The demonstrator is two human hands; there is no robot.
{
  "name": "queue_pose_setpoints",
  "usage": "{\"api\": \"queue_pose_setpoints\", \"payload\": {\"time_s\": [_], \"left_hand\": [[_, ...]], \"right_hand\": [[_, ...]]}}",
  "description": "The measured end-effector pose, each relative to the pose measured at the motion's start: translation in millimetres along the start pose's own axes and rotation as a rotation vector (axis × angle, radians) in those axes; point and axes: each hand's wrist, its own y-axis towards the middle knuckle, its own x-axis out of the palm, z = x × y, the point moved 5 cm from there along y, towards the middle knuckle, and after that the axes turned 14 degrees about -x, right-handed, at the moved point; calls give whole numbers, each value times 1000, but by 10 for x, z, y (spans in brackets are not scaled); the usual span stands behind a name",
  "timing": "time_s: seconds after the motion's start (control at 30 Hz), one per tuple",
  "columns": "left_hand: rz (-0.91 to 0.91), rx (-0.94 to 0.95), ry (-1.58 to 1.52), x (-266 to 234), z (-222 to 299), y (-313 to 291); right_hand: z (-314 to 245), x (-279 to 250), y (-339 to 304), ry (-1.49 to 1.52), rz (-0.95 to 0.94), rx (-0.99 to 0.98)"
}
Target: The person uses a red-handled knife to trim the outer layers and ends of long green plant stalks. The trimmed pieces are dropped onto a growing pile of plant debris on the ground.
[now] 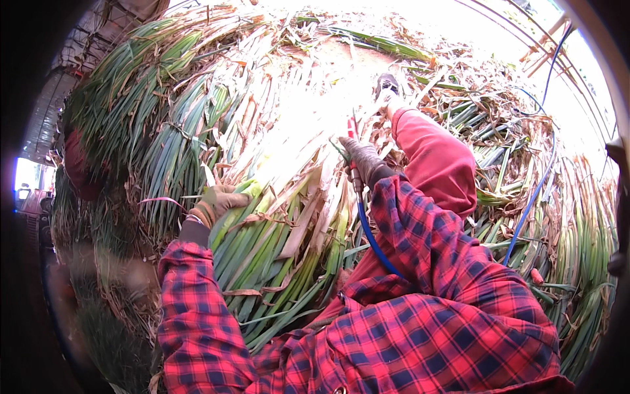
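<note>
My left hand (220,202), in a tan work glove, is closed at the upper edge of a heap of green onions (266,246), on a pale green stalk. The stalk's far end washes out in the glare. My right hand (365,157), in a greyish-brown glove, wraps round a red air blow gun (356,177) whose thin red nozzle points away from me. From the gun's lower end a blue hose (373,240) curves down to my lap. The green leaves lie between my arms, their tips toward me.
Large bundles of long green onions (177,154) are piled at the left. Dry peeled leaves (315,177) litter the middle. More onions (577,262) lie at the right, beside a second stretch of blue hose (535,197). My red-trousered leg (436,161) extends ahead to a dark shoe (387,84).
</note>
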Motion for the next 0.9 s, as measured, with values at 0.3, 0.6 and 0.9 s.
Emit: {"api": "queue_pose_setpoints", "payload": {"time_s": [0.3,0.6,0.9], "left_hand": [[406,72,295,289,252,-443],[466,224,371,576,233,-522],[904,351,337,145,-132,-179]], "right_hand": [[-68,-48,-217,22,-40,46],[125,-241,-64,68,-1,109],[25,-106,-230,-45,-117,152]]}}
